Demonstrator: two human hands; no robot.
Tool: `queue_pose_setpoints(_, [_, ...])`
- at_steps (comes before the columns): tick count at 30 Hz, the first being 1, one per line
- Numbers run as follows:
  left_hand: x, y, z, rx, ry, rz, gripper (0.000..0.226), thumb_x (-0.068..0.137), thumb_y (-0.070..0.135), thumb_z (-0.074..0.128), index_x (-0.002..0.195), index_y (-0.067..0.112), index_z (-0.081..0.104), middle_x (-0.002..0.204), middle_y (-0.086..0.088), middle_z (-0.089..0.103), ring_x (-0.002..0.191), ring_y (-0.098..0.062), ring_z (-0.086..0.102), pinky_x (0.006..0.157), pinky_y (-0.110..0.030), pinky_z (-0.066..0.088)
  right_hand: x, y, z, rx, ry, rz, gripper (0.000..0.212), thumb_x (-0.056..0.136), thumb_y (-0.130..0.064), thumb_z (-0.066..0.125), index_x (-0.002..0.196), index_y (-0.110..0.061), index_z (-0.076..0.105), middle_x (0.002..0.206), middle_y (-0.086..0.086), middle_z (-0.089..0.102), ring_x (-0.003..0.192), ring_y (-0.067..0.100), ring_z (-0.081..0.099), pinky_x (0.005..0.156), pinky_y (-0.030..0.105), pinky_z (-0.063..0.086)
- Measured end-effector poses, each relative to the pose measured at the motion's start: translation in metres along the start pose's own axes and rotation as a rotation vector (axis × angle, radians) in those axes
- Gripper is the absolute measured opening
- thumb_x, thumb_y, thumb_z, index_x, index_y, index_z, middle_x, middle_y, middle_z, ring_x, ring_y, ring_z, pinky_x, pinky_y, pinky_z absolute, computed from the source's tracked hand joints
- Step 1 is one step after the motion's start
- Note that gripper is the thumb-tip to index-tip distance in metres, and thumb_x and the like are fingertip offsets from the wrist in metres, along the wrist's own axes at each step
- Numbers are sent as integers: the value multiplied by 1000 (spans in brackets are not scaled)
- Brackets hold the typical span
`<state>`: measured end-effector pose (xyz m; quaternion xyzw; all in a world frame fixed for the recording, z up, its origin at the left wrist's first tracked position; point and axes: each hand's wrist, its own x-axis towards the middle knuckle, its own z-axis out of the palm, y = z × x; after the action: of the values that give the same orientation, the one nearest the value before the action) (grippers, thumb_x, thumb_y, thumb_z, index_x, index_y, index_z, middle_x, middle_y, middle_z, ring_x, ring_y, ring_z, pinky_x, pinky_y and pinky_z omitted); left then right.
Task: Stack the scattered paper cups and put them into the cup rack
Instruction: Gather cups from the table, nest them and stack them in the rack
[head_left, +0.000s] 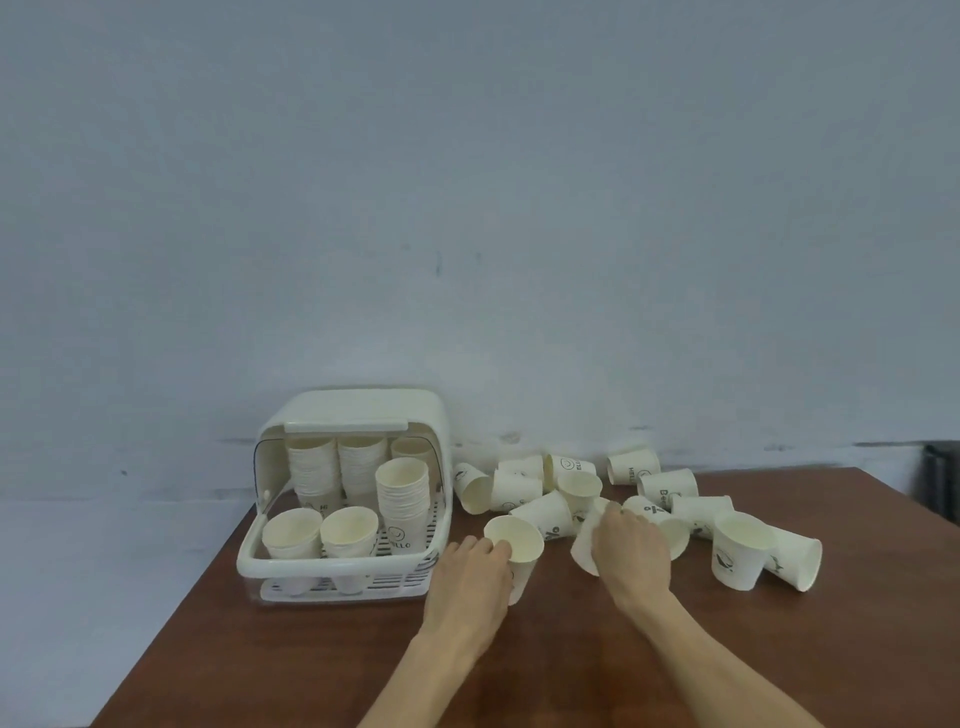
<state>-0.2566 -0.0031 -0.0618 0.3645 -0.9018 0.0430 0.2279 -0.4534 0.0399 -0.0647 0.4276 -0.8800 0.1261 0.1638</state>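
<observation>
Several white paper cups (566, 480) lie scattered on the brown table (311, 665), right of a white cup rack (249, 561) with its lid raised. Several cup stacks (402, 493) stand inside the rack. My left hand (470, 577) grips an upright cup (517, 538) just right of the rack. My right hand (631, 553) holds a tipped cup (584, 545) in the middle of the scattered heap; its fingers hide most of that cup.
An upright cup (737, 551) and a cup on its side (795, 556) sit at the right. The table's far edge meets a grey wall (467, 208). A dark object (943, 478) stands beyond the table's right corner.
</observation>
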Motion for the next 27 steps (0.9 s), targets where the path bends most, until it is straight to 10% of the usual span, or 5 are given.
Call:
queue_pose_setpoints(5, [-10,2,-17,-1,-19,-56,25,100,26,37,114,19,57,111,-1,62,102,-21,52,84,-33,38,-11,-6,-23,0,-24,-74,19,94,-15,38,109,-14,49,90,0,69,82,18,67,56,27,37])
queue_pose_setpoints(27, [-22,-109,-95,8,288,-384,21,97,27,44,102,17,62,98,0,66,92,-22,57,76,-34,44,-42,-132,-81,527,48,-346,17,92,-23,43,101,-13,52,91,6,68,86,29,62,69,36,42])
